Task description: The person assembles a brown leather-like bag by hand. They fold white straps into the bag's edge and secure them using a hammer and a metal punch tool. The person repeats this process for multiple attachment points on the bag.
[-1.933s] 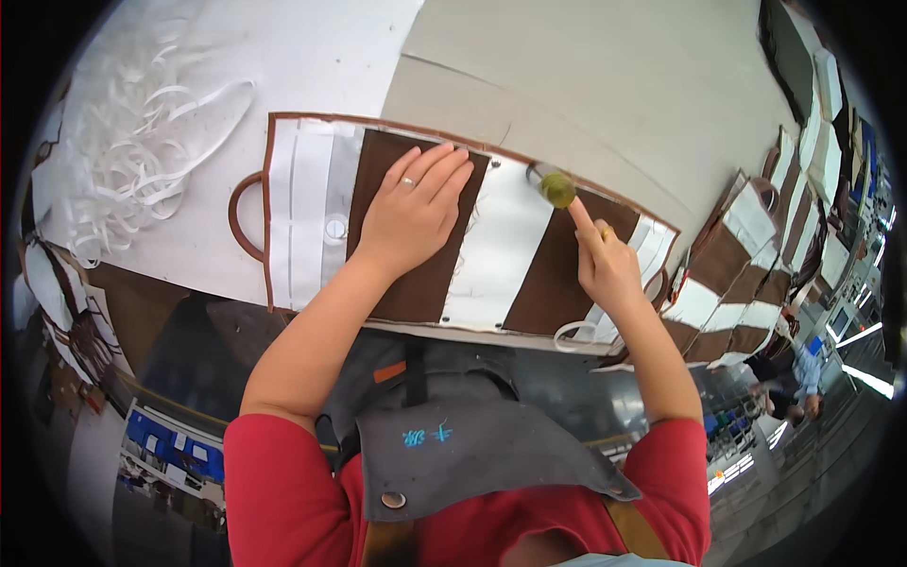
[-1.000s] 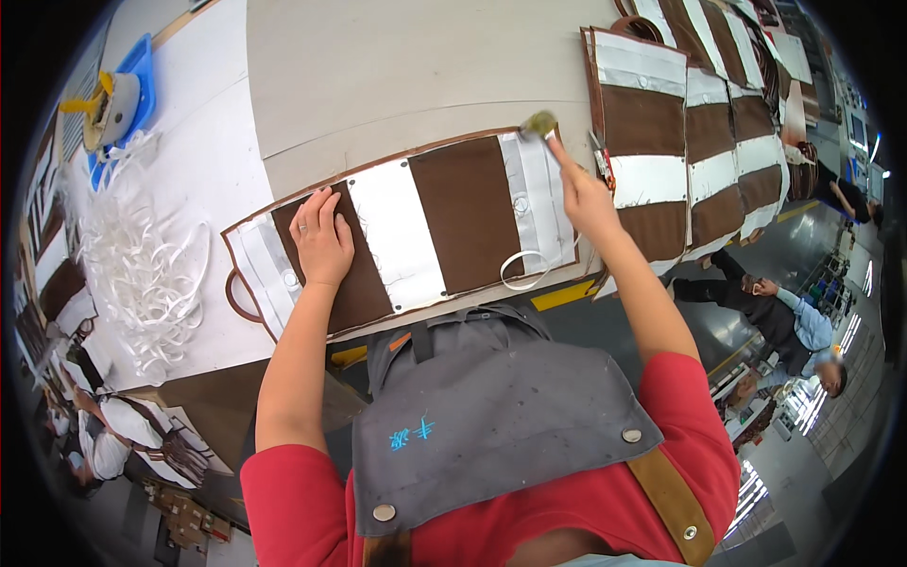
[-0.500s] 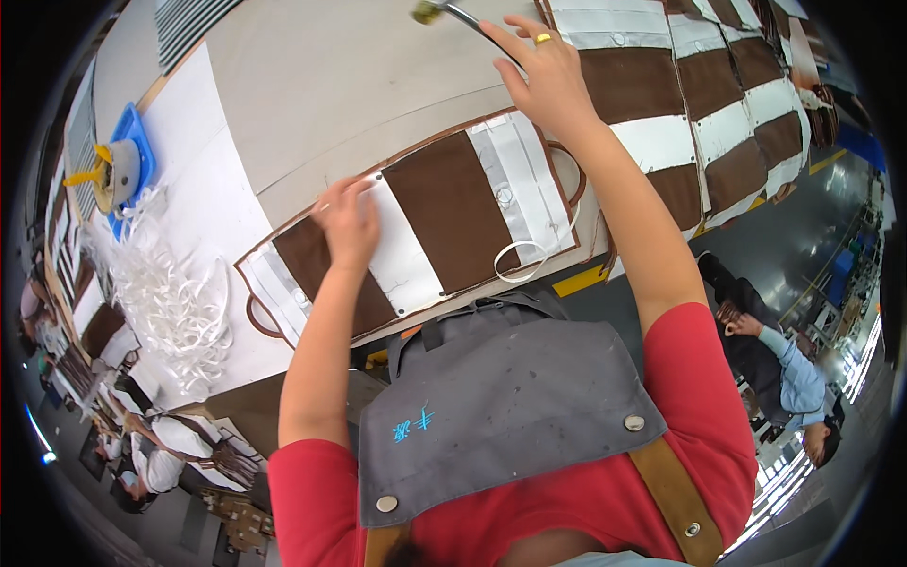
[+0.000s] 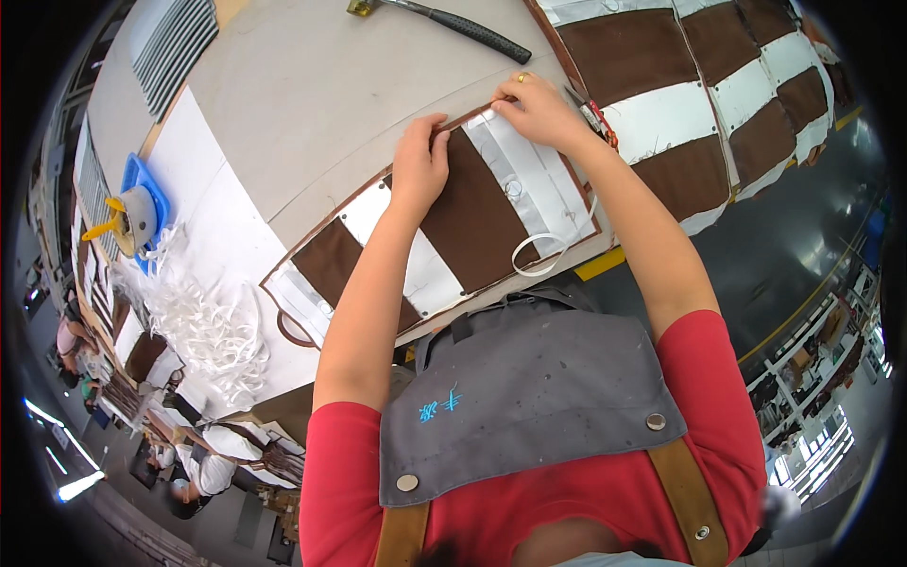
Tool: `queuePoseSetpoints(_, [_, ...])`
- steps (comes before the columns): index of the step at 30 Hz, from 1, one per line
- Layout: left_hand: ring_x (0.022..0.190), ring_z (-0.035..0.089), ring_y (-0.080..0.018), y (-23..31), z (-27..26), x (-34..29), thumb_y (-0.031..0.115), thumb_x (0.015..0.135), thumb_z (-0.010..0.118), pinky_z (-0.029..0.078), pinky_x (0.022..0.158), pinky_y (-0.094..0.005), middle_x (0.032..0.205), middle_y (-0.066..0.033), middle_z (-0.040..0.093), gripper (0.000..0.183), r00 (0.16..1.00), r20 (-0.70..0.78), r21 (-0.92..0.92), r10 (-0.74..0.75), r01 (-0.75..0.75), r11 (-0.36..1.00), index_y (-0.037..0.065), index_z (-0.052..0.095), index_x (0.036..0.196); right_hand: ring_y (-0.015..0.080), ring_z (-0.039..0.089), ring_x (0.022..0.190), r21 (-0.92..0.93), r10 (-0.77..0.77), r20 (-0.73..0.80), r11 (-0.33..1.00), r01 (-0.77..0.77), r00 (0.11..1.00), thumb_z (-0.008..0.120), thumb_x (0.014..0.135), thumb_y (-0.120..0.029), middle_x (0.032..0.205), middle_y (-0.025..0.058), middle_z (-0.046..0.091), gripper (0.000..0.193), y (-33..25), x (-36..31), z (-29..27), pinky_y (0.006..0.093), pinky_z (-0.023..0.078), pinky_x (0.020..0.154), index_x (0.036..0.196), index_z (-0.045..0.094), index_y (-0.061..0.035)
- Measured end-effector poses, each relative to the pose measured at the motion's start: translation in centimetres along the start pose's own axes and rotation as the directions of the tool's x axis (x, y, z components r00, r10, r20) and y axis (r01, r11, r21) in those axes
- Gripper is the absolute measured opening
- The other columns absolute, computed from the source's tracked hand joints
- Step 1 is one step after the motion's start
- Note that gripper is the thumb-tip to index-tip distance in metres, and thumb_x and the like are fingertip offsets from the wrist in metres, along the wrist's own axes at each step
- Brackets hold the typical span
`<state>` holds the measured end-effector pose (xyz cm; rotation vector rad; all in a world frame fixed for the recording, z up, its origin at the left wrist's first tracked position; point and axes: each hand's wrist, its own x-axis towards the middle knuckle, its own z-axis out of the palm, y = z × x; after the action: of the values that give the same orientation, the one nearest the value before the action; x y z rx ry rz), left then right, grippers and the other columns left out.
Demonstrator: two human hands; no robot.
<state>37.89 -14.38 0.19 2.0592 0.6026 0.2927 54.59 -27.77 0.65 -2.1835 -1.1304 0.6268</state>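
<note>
A brown-and-white striped bag panel [image 4: 477, 213] with brown edging lies at a slant on the table in front of me. My right hand [image 4: 539, 109] pinches its far edge near the right corner, thumb and fingertips closed there. My left hand [image 4: 420, 165] rests farther left on the same edge, thumb apart from the fingers. A narrow white strip [image 4: 539, 255] curls over the panel's right part. Beyond my right hand lies a hammer [image 4: 472, 33] with a black handle, touched by neither hand. Red-handled snips [image 4: 597, 118] lie beside my right wrist, partly hidden.
More striped panels [image 4: 661, 128] overlap at the right. A heap of white strips [image 4: 213, 326] lies at the left, near a blue tray [image 4: 156, 194] holding a round pot [image 4: 137, 222] with yellow handles. Grey ribbed strips [image 4: 175, 57] lie at the far left. People work at the lower left.
My right hand has left the hammer, which now lies on the table, and has come down to the panel's far edge. My left hand has moved right along the panel.
</note>
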Motion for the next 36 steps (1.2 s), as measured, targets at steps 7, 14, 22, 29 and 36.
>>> queuePoseSetpoints(7, [0.114,0.048,-0.0226,0.2,-0.1,-2.9,0.007,0.085,0.059,0.030,0.100,-0.0390,0.121,-0.0070,0.053,0.030,0.970,-0.041,0.465,0.240,-0.194,0.864,0.008,0.058,0.116,0.0245,0.058,0.094,-0.169,-0.357,-0.295,0.932,0.320,0.886,0.060,0.078,-0.004,0.100,0.0040,0.062,0.023,-0.9,-1.6,0.5,0.0394,0.047,0.080,0.101,0.065,-0.0059])
queuePoseSetpoints(14, [0.129,0.038,-0.0157,0.4,1.7,-3.1,0.032,0.092,0.050,0.017,0.110,-0.0398,0.141,0.0015,0.044,0.048,0.957,0.187,0.696,0.224,-0.290,0.657,0.013,0.047,0.136,0.0231,0.057,0.100,-0.252,-0.374,-0.234,0.915,0.316,0.897,0.056,0.077,0.001,0.107,0.0044,0.063,0.036,-1.0,-2.9,2.5,0.0365,0.045,0.085,0.111,0.064,-0.0077])
queuePoseSetpoints(22, [0.111,0.049,-0.0202,0.6,0.7,-1.2,0.023,0.087,0.058,0.029,0.100,-0.0410,0.132,0.0000,0.051,0.038,0.966,0.178,0.474,0.189,-0.253,0.844,0.012,0.055,0.124,0.0178,0.055,0.103,-0.100,-0.140,-0.204,0.988,0.122,0.969,0.061,0.076,-0.006,0.109,0.0007,0.061,0.031,-0.9,-2.6,2.0,0.0356,0.040,0.089,0.107,0.064,-0.0113])
queuePoseSetpoints(29, [0.086,0.053,-0.0298,1.1,0.3,2.1,0.007,0.086,0.056,0.042,0.079,-0.0404,0.092,-0.0129,0.059,0.019,0.999,0.015,0.076,0.033,-0.034,0.997,0.002,0.060,0.104,0.0209,0.050,0.104,-0.302,-0.239,-0.180,0.936,0.178,0.954,0.063,0.079,-0.011,0.103,0.0008,0.058,0.021,-0.6,-1.0,-0.2,0.0386,0.034,0.088,0.099,0.064,-0.0136])
queuePoseSetpoints(36, [0.080,0.054,-0.0302,1.4,0.2,4.5,0.014,0.085,0.060,0.042,0.073,-0.0403,0.079,-0.0111,0.061,0.012,0.976,0.216,0.130,0.040,-0.069,0.989,0.005,0.067,0.084,0.0211,0.049,0.098,-0.125,-0.073,0.046,0.989,0.079,0.996,0.061,0.082,-0.013,0.095,0.0020,0.055,0.009,-0.5,0.5,-1.8,0.0362,0.032,0.090,0.090,0.057,-0.0106])
